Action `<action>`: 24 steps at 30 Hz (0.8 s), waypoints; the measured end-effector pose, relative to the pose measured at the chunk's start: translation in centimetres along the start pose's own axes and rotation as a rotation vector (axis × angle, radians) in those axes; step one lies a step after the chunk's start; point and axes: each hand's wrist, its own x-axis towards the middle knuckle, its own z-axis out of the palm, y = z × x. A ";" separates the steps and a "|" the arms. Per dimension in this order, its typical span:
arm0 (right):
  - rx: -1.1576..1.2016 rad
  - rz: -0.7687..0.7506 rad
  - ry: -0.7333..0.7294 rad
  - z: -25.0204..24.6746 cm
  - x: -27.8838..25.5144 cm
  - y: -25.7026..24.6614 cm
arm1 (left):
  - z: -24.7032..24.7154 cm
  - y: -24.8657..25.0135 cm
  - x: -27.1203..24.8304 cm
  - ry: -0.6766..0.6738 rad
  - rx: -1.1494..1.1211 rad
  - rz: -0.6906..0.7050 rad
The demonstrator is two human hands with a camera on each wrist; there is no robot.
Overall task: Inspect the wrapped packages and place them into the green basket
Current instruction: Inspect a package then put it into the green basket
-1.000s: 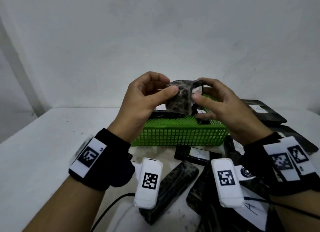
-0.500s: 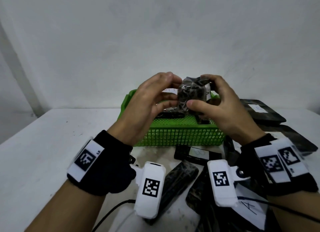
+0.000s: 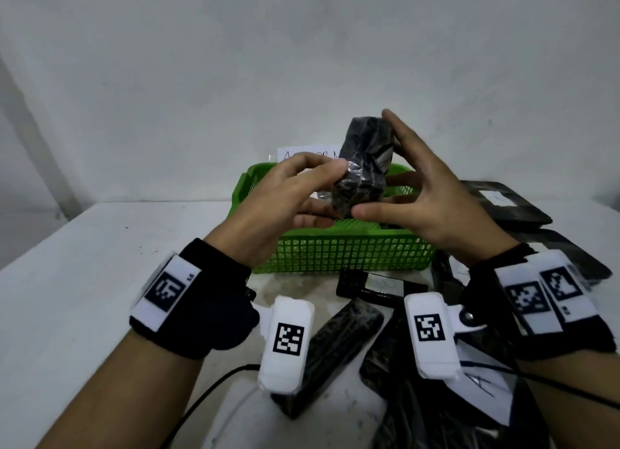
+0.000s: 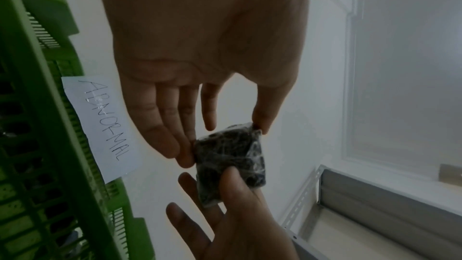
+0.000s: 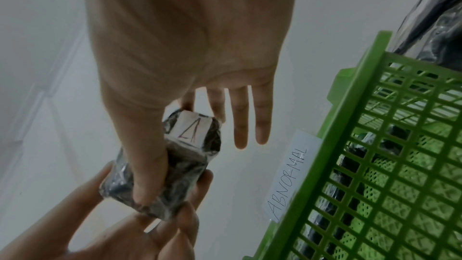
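Observation:
A small package wrapped in dark, shiny film (image 3: 364,166) is held upright above the green mesh basket (image 3: 342,254). My left hand (image 3: 330,190) pinches its lower end between thumb and fingertips. My right hand (image 3: 372,161) holds it from the right, with the thumb on the bottom corner, the index finger on the top and the other fingers spread straight. In the right wrist view the package (image 5: 175,161) shows a white label marked "A" (image 5: 192,129). In the left wrist view the package (image 4: 230,157) sits between both thumbs.
A paper sign reading ABNORMAL (image 3: 308,151) hangs at the basket's far rim. Dark packages lie inside the basket (image 5: 390,139). More wrapped packages lie on the white table in front (image 3: 335,348) and to the right (image 3: 503,203). A black cable (image 3: 208,391) runs near my left forearm.
The package has been turned from lying sideways to standing upright and raised a little. My right fingers have spread, the index moving onto its top, and my left hand has shifted to its lower end.

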 end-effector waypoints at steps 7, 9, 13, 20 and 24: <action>0.246 0.197 0.014 0.1 0.5 -0.1 | 0.4 -1.0 0.1 0.027 0.127 0.054; 0.207 0.206 0.056 0.1 0.6 0.3 | 0.7 -1.1 0.0 -0.005 0.155 0.064; 0.210 0.135 0.171 0.3 0.5 0.5 | 1.3 -1.2 -0.1 -0.017 0.177 0.069; 0.157 0.094 0.134 0.4 0.4 0.1 | 1.3 -1.5 0.1 0.007 0.201 0.117; 0.414 0.295 -0.048 0.0 0.3 -0.4 | 0.8 -1.6 0.2 0.014 0.305 0.215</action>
